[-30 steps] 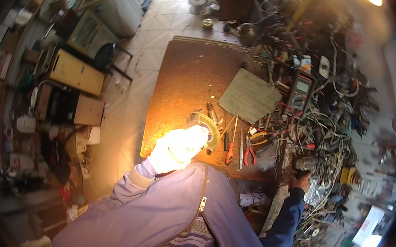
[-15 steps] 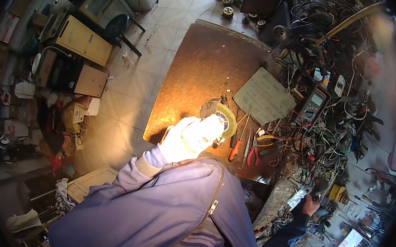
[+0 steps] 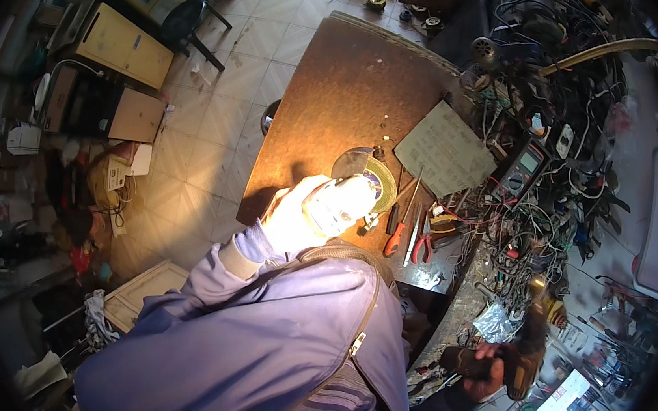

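Note:
My left hand [image 3: 290,214], glaring in strong light, is closed around the body of an angle grinder [image 3: 343,205] above the near part of the wooden table. Its round cutting disc [image 3: 382,187] and dark guard face away from me. Over at the right, beyond the bench edge, my right hand [image 3: 489,371] wraps round the grip of a dark, drill-shaped power tool [image 3: 523,371], partly blurred. Right of the grinder lie an orange-handled screwdriver [image 3: 394,239], a slim metal tool [image 3: 412,245] and red-handled pliers [image 3: 423,245].
A greenish flat board [image 3: 447,149] lies on the brown table [image 3: 340,88]. A multimeter [image 3: 522,171] rests among heaped wires [image 3: 574,205] along the right. Crumpled foil [image 3: 494,323] lies near my right hand. A black stool [image 3: 188,25] stands on the tiled floor at the far left.
My right hand has come nearer to me and slightly left, with the drill-shaped tool now showing more fully in it. My left hand keeps holding the grinder, almost in place.

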{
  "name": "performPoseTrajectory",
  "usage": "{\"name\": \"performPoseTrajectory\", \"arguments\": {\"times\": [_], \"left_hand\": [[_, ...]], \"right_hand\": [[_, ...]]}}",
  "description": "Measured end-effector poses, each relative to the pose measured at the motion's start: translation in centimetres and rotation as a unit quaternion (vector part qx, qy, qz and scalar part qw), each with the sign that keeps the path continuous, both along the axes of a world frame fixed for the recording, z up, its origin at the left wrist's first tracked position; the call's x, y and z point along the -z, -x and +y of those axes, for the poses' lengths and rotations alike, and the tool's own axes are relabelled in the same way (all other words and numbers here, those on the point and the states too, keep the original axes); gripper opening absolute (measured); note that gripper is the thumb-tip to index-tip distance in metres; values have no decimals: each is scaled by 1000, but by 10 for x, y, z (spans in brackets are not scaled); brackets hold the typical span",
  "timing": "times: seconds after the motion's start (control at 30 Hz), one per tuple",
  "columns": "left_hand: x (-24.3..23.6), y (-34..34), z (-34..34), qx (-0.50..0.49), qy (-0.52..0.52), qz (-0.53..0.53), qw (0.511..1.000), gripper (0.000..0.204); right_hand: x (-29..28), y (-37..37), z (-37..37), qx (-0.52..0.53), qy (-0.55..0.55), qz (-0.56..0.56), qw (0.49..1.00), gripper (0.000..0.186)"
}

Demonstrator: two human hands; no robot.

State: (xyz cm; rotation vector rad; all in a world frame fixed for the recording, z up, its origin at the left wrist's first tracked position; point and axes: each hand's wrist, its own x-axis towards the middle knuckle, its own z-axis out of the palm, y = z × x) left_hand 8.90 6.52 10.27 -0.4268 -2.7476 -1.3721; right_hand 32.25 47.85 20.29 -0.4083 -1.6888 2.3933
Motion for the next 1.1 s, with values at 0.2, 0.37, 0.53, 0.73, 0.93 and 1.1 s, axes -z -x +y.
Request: {"name": "performPoseTrajectory", "arguments": {"times": [0.2,0.37,0.53,0.73,0.93,1.1], "left_hand": [[2,1,-25,51,-60,-56,995,70],[-3,-3,-32,47,-50,-60,996,70],[-9,-4,-35,19,-39,-36,998,72],[-16,-5,-39,17,-20,-16,1000,73],[-14,-5,-40,13,-35,-37,999,74],[-6,-6,-41,23,-33,-5,999,73]], "right_hand": [[-10,35,-3,-146,241,-238,929,62],[-29,93,-9,66,616,-376,689,67],[-43,129,-26,-407,-120,-302,854,59],[-61,155,-42,-464,-219,-271,815,62],[-58,158,-46,-414,-300,-247,823,69],[-56,161,-48,-417,-269,-253,831,68]]}}
